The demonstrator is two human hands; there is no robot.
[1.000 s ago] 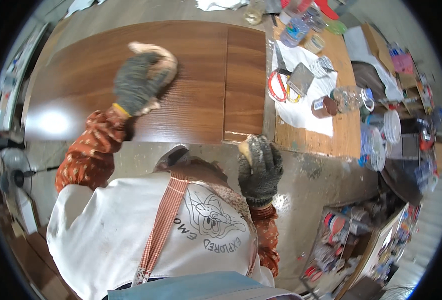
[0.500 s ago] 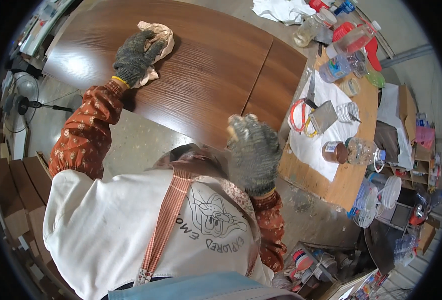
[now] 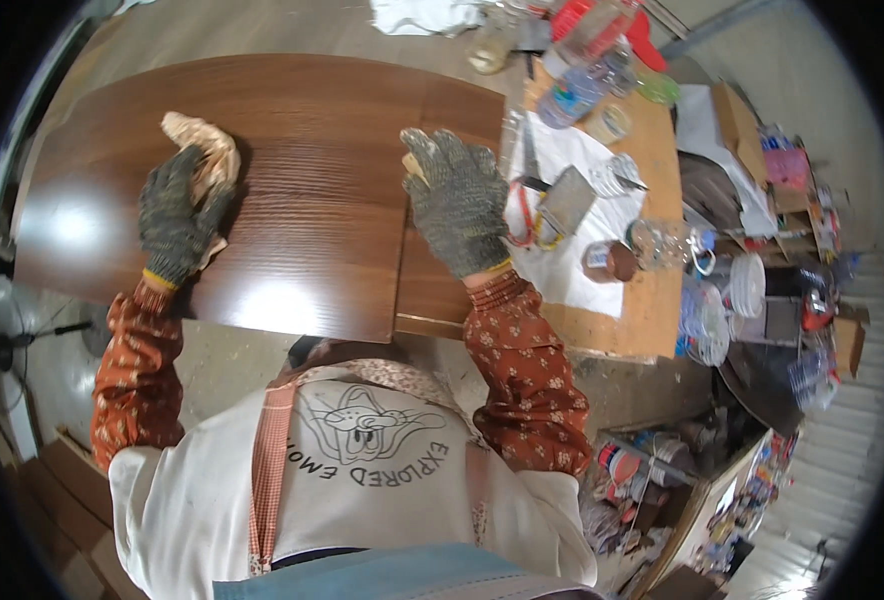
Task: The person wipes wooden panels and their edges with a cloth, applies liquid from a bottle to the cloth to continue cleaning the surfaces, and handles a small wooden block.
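My left hand [image 3: 174, 215], in a dark grey knitted glove with a yellow cuff edge, is closed on a crumpled pale pinkish rag [image 3: 220, 160]. The rag lies against the wide dark brown wood-grain panel [image 3: 312, 200], left of its middle. My right hand [image 3: 454, 200], gloved alike, is over the narrower brown panel section [image 3: 437, 295] right of the seam. Its fingers are stretched forward, slightly apart. A small tan patch shows by its thumb; I cannot tell whether it is bare skin or an object.
To the right stands a wooden table [image 3: 652, 190] with a white sheet [image 3: 587, 285], a flat metal scraper blade [image 3: 566, 205], a brown-lidded jar [image 3: 610, 261] and several plastic bottles. A fan [image 3: 7, 345] is at the left. Cartons [image 3: 62, 500] lie lower left, a cluttered crate [image 3: 652, 470] lower right.
My view has shifted, so the panel sits lower and further left. My right hand has moved forward from near my body to over the panel's right part. The left hand still grips the rag.
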